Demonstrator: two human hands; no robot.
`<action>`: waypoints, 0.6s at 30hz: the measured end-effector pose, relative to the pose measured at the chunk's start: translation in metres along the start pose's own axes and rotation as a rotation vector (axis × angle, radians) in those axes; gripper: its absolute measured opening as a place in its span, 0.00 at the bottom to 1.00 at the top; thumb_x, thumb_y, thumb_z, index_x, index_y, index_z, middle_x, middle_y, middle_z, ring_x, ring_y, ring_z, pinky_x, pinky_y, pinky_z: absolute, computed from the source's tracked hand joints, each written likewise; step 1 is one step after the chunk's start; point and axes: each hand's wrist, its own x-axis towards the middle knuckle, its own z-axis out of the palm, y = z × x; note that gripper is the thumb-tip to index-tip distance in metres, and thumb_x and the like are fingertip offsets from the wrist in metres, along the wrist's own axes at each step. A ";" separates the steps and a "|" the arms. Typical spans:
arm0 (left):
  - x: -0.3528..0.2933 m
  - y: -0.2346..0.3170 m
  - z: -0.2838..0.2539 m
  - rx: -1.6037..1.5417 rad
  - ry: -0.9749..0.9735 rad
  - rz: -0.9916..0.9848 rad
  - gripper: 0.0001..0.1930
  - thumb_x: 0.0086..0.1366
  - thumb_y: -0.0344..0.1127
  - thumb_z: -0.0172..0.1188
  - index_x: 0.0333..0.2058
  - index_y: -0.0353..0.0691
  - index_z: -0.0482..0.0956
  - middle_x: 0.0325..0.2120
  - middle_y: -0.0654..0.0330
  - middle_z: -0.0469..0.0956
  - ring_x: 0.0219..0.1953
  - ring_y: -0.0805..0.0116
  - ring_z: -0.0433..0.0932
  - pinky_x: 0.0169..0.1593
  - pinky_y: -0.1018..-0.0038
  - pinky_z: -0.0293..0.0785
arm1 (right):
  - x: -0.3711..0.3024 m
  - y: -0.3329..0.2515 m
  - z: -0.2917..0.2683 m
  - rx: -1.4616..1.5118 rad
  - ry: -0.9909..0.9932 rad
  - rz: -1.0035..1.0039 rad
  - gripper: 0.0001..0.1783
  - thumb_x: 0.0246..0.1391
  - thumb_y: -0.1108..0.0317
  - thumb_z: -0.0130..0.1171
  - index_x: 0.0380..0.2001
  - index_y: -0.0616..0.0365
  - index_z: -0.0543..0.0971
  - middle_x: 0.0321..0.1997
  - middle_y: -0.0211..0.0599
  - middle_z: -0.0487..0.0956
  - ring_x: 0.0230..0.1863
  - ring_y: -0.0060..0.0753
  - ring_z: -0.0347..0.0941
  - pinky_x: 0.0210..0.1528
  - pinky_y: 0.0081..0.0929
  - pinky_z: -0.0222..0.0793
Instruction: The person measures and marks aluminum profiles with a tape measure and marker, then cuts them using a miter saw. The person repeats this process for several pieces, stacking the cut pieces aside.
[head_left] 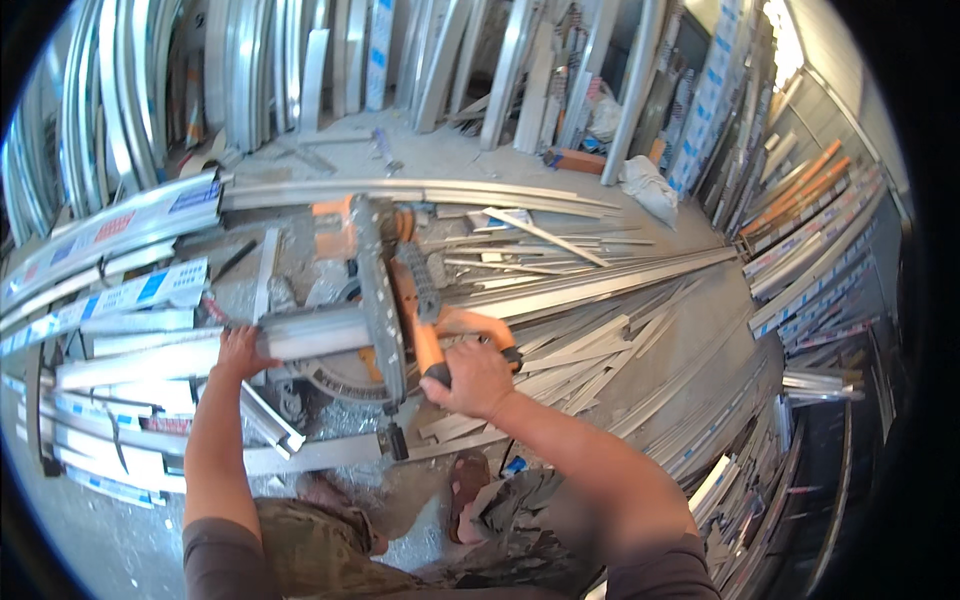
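Observation:
An orange and black miter saw (378,270) stands in front of me, over a curved metal base with a marked scale. My right hand (474,378) is wrapped round the saw's orange handle (429,345). Across the base, to the left of the blade guard, lies a long silver metal profile (318,334). My left hand (240,353) grips this profile from its near side, with the thumb stretched toward the saw. The guard hides the blade and the place where the profile passes beneath it.
Film-wrapped profiles (120,235) lie stacked at the left. Loose metal strips (590,365) cover the floor to the right. Tall profiles (245,75) lean along the back, and more stock (820,265) fills the right side. A white sack (650,188) lies at the far right.

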 end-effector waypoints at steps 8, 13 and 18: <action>-0.007 0.003 -0.002 -0.032 0.055 0.086 0.56 0.42 0.72 0.72 0.63 0.39 0.68 0.59 0.50 0.71 0.66 0.50 0.65 0.71 0.53 0.53 | 0.072 0.010 -0.069 0.143 0.447 -0.099 0.26 0.65 0.49 0.51 0.23 0.60 0.80 0.29 0.49 0.80 0.33 0.56 0.76 0.37 0.50 0.70; -0.017 -0.015 -0.006 -0.090 0.031 0.150 0.52 0.41 0.59 0.79 0.62 0.39 0.69 0.57 0.49 0.73 0.65 0.50 0.67 0.69 0.56 0.59 | 0.128 0.021 -0.095 -0.013 0.528 -0.035 0.20 0.64 0.54 0.53 0.28 0.59 0.82 0.29 0.46 0.81 0.33 0.54 0.78 0.40 0.47 0.71; -0.057 -0.009 -0.036 -0.114 -0.061 0.223 0.48 0.41 0.51 0.80 0.61 0.39 0.71 0.58 0.46 0.73 0.62 0.45 0.70 0.67 0.56 0.63 | 0.143 -0.020 -0.126 -0.169 0.700 -0.209 0.17 0.58 0.63 0.60 0.49 0.58 0.77 0.52 0.49 0.77 0.55 0.52 0.72 0.57 0.49 0.63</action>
